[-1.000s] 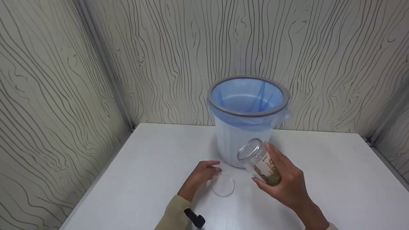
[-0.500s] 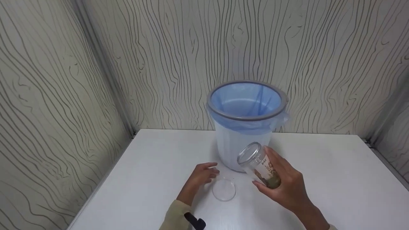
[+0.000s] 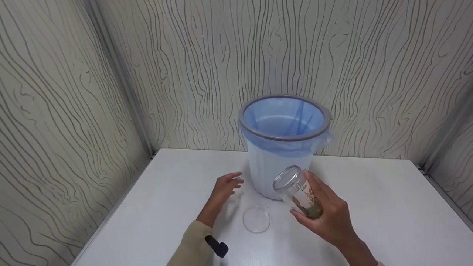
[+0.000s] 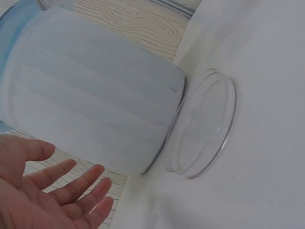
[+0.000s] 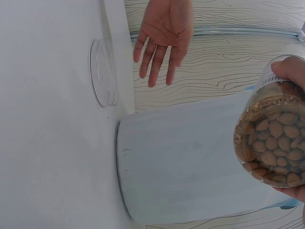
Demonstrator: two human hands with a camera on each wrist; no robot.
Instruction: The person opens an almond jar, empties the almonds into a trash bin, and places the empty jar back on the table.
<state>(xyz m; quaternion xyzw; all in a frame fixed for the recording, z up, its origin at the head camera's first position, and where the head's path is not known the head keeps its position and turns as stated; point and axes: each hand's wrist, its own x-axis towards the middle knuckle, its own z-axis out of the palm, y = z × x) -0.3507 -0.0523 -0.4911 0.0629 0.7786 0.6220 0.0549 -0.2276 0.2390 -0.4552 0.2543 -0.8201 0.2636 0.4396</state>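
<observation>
Walls (image 3: 74, 92): pale panels with dark wavy lines, filling the upper half and left side of the head view.
Table (image 3: 388, 221): white, across the lower half of the frame.
Bin (image 3: 275, 170): pale tub with a grey rim and a blue bag folded over it, standing upright at the centre, at the back of the table.
Right hand (image 3: 330, 221): lower right of centre, fingers curled round the jar, gripping it above the table.
Left hand (image 3: 221, 190): lower centre, just left of the bin, fingers straight and spread, holding nothing, not touching the lid.
Jar (image 3: 297, 192): clear, uncapped, tilted with its mouth toward the upper left, in front of the bin's lower wall; almonds lie in its bottom.
Lid (image 3: 256, 220): clear round disc lying flat on the table, lower centre, between the two hands and just before the bin.
</observation>
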